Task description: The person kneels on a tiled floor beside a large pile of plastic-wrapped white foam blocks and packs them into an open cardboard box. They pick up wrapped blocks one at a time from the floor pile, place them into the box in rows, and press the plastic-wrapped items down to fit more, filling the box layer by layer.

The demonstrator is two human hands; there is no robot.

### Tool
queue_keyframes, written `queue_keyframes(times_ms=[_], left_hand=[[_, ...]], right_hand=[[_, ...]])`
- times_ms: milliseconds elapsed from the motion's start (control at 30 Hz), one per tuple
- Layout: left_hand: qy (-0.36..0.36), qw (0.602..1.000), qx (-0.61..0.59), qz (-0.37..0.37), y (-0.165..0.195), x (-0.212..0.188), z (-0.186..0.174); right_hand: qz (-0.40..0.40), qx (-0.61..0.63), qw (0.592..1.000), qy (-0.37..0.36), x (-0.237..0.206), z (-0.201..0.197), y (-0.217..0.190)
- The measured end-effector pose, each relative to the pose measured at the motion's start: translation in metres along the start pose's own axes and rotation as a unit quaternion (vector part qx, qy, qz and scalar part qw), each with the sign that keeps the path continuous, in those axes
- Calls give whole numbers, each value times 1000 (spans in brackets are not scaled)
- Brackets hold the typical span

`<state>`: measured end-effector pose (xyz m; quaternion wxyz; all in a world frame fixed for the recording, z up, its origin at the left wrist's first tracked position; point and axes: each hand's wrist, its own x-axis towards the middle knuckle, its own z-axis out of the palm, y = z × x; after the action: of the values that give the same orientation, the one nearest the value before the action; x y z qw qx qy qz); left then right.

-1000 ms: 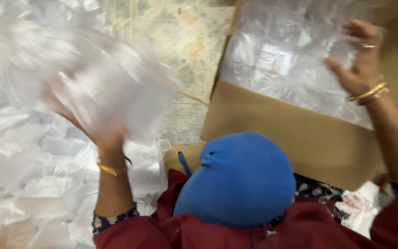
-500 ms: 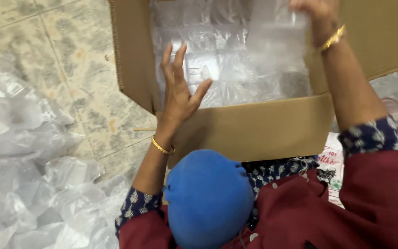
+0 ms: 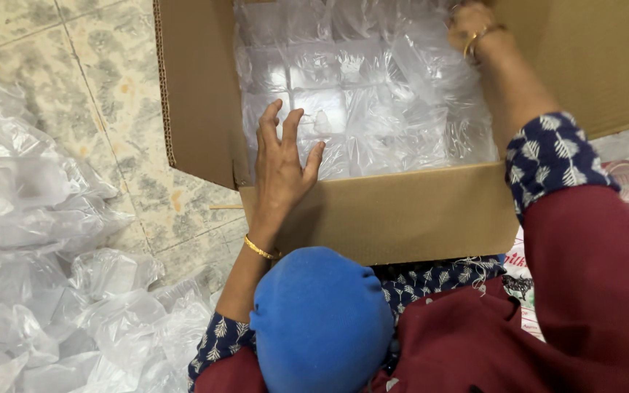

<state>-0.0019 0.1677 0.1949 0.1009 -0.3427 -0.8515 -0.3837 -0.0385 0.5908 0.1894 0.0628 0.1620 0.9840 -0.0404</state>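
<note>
Head view: left hand (image 3: 283,164) open, fingers spread, at near wall of cardboard box (image 3: 402,211). Clear plastic bags (image 3: 362,102) lie just beyond fingertips, inside box. Right hand (image 3: 475,29) farther in, touching bags; grip cannot be told.

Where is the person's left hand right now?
In the head view, the left hand rests open on the near left corner of the cardboard box, fingertips over the clear plastic bags inside.
</note>
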Motion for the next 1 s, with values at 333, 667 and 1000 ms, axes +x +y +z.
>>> queue_keyframes(times_ms=[333,667,1000], left_hand=[[0,1000,22,3,2,1,0],[8,999,38,9,3,-2,2],[27,999,41,11,9,-2,-1]], right_hand=[[-16,-81,990,-117,7,-24,-14],[-83,-143,977,-138,5,3,-2],[-116,-108,987,-5,15,27,11]])
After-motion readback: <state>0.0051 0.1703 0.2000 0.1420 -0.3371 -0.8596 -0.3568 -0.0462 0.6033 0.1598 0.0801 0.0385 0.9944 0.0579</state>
